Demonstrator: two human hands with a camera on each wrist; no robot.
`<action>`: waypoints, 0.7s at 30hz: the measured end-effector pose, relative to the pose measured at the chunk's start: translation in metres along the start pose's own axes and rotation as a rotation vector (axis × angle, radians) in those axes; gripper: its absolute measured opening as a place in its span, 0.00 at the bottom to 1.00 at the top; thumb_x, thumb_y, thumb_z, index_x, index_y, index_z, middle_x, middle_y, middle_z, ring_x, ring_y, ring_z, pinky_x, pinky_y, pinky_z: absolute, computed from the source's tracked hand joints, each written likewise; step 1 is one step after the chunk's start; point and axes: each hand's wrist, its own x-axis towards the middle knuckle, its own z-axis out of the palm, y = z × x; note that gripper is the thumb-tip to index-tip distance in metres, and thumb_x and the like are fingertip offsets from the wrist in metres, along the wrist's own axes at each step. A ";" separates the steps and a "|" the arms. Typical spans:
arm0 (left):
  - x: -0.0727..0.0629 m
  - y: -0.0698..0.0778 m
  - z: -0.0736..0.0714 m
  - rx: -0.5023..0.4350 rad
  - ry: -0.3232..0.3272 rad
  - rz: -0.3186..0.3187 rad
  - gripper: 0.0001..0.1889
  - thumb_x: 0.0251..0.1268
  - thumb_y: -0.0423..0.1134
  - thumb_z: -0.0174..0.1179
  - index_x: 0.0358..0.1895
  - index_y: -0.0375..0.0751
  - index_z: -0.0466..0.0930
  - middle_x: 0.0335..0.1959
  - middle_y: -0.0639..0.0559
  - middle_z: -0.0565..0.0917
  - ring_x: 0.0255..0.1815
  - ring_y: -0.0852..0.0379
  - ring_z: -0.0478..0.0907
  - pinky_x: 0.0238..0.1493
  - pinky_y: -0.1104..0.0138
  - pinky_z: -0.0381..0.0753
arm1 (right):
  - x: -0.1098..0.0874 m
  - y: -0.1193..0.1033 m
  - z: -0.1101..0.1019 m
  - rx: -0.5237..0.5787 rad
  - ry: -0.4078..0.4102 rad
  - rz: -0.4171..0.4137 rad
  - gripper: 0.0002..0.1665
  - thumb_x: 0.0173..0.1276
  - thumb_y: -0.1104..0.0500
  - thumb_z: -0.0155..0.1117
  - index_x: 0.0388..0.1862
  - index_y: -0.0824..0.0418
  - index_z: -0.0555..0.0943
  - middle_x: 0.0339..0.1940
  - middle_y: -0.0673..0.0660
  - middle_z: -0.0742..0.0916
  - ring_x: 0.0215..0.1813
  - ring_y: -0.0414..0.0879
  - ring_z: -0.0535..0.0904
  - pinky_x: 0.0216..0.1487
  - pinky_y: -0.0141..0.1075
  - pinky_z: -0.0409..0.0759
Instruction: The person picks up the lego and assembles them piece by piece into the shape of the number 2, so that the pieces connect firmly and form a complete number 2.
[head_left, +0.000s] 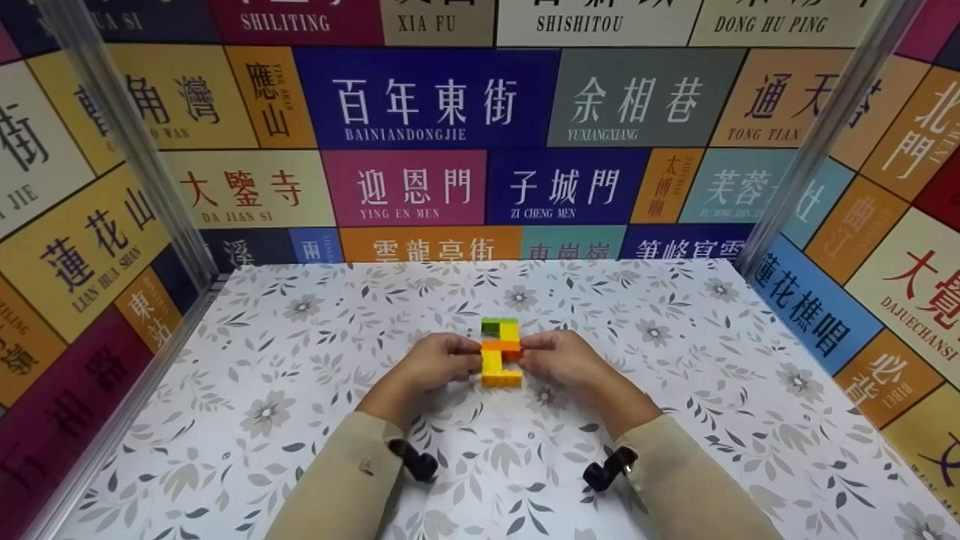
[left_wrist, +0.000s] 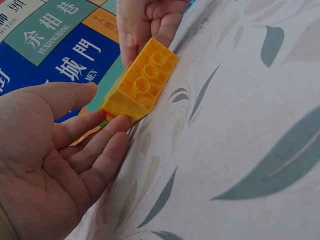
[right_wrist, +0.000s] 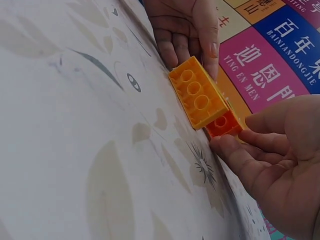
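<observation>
On the patterned tabletop, a small build of joined toy bricks lies between the two hands. Its near end is a yellow brick (head_left: pixel 501 380), whose hollow underside with round tubes faces both wrist cameras. An orange brick (head_left: pixel 500 346) crosses the middle; a yellow piece (head_left: pixel 508 330) and a green brick (head_left: pixel 491 325) form the far end. My left hand (head_left: pixel 442 364) holds the build from the left, fingertips at its side. From the right, my right hand (head_left: pixel 562 358) pinches the orange brick's end between thumb and fingers, plainest in the right wrist view.
The white table (head_left: pixel 300 472) carries a grey leaf and flower print. Colourful sign-patterned panels (head_left: pixel 435 97) rise behind it and at both sides, with clear upright posts (head_left: pixel 825 135) at the back corners. Black straps (head_left: pixel 611 469) sit by the beige sleeves.
</observation>
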 end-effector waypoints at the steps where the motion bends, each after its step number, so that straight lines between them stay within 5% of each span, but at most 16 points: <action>1: 0.000 0.001 0.000 0.005 -0.001 -0.008 0.16 0.72 0.44 0.70 0.59 0.48 0.87 0.51 0.52 0.91 0.49 0.55 0.88 0.58 0.62 0.85 | 0.000 0.000 0.000 0.002 0.002 0.007 0.21 0.74 0.65 0.67 0.65 0.61 0.84 0.55 0.59 0.92 0.52 0.46 0.88 0.56 0.33 0.87; 13: -0.002 0.003 -0.002 0.019 -0.004 -0.032 0.17 0.71 0.45 0.70 0.59 0.48 0.87 0.49 0.53 0.92 0.48 0.54 0.88 0.58 0.62 0.85 | 0.000 -0.004 0.002 -0.060 0.025 0.010 0.21 0.73 0.63 0.68 0.64 0.60 0.85 0.54 0.59 0.92 0.51 0.45 0.88 0.56 0.33 0.88; 21: 0.001 0.005 -0.007 -0.060 0.044 0.004 0.19 0.73 0.42 0.68 0.63 0.41 0.84 0.52 0.47 0.90 0.49 0.52 0.88 0.56 0.61 0.88 | 0.003 -0.009 -0.006 -0.235 0.112 -0.068 0.20 0.76 0.55 0.68 0.64 0.57 0.86 0.59 0.55 0.91 0.57 0.47 0.87 0.63 0.39 0.85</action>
